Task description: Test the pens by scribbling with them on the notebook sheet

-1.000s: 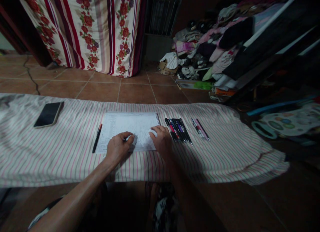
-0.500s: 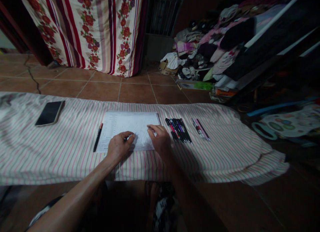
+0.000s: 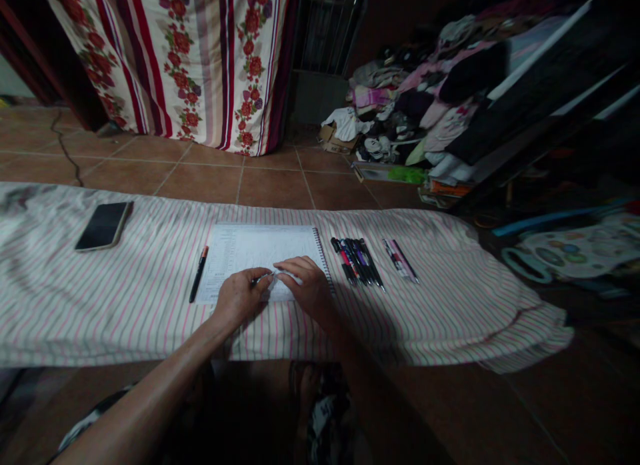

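Right hand moved in close to left hand, left pinching slim dark pen over spiral-bound paper notebook, right grip I cannot tell, wrinkled striped cloth beneath, tiled floor, flowered curtain beyond.

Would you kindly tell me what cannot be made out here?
In the head view:
- Slim item: mostly hidden by the left hand.
- Right hand: its hold is too dim and small to tell.
- Notebook: print too small to read.
- Striped cloth: left end cut off by the picture's edge.
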Available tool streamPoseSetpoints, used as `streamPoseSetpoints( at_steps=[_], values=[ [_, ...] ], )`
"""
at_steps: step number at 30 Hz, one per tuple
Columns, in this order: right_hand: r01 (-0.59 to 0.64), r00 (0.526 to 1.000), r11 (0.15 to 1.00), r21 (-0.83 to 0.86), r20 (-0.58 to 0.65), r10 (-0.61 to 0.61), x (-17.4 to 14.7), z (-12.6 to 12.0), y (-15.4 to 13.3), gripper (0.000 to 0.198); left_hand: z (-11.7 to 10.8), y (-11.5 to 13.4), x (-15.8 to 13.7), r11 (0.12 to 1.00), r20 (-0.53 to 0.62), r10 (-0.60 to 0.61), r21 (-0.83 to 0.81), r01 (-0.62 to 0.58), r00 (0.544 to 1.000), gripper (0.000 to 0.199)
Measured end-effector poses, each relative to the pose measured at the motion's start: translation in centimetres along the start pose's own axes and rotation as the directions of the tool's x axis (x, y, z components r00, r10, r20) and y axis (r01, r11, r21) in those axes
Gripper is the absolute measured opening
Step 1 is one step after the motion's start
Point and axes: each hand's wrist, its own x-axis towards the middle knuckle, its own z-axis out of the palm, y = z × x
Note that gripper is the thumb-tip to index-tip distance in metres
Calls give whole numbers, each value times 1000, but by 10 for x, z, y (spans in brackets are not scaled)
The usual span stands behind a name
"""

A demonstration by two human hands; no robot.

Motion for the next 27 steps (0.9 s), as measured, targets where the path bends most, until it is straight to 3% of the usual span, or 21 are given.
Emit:
streamPoseSetpoints(
  at_steps=[16, 27],
  values=[
    [0, 998, 1000, 2, 59, 0, 2, 3, -6, 16, -4, 0, -3, 996, 31, 29, 81, -32, 999, 29],
    [14, 998, 1000, -15, 56, -13, 1, 4, -3, 16, -4, -3, -2, 998, 54, 46, 45, -48, 997, 30]
  ],
)
